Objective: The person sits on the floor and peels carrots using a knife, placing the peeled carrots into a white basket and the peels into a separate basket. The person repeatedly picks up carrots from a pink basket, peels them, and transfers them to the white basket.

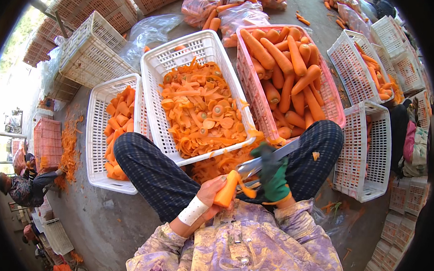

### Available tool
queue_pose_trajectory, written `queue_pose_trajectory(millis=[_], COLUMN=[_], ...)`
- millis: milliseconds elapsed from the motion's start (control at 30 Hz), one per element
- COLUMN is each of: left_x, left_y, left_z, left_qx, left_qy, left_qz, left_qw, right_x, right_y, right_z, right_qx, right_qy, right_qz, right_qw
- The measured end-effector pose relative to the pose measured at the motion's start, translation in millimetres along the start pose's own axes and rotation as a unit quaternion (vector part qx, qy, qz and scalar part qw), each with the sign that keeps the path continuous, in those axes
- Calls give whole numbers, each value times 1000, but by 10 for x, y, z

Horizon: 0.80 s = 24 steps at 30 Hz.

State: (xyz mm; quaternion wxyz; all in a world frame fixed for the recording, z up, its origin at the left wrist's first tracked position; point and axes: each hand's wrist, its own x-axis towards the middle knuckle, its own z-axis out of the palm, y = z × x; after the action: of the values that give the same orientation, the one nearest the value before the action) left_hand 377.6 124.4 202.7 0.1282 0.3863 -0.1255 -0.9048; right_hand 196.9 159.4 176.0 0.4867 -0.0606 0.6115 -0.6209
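My left hand (211,193), with a white perforated wrap at the wrist, grips a peeled carrot piece (226,189). My right hand (272,170), in a green and dark glove and blurred, holds a metal blade tool (287,149), its handle hidden. A curl of peel (248,190) hangs beside the carrot's upper end. In front of my knees a white plastic crate (203,36) holds peelings and cut carrot ends (203,109). To its right, whole carrots (292,66) fill a pink crate (244,86). A white crate (93,130) at the left holds peeled carrot pieces (121,118).
Loose peelings (219,168) lie between my knees. Plastic bags of carrots (244,16) stand beyond the crates. More white crates (361,152) are at the right, and stacked crates (93,50) at the upper left. A person (26,185) sits at the far left.
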Motion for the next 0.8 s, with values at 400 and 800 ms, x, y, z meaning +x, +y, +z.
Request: queue_pose_trajectory(millis=[400,800], left_x=[90,-83], left_y=[90,158], left_z=[-55,-21], left_qx=[15,-52], left_qy=[96,-70], left_qz=[-53,-85], left_qw=[994,993], right_x=[-378,219], right_y=[-45,-158], right_z=[140,-352], right_qx=[67,-11], right_qy=[-93,28], right_qz=[-55,-97], right_qw=[992,995])
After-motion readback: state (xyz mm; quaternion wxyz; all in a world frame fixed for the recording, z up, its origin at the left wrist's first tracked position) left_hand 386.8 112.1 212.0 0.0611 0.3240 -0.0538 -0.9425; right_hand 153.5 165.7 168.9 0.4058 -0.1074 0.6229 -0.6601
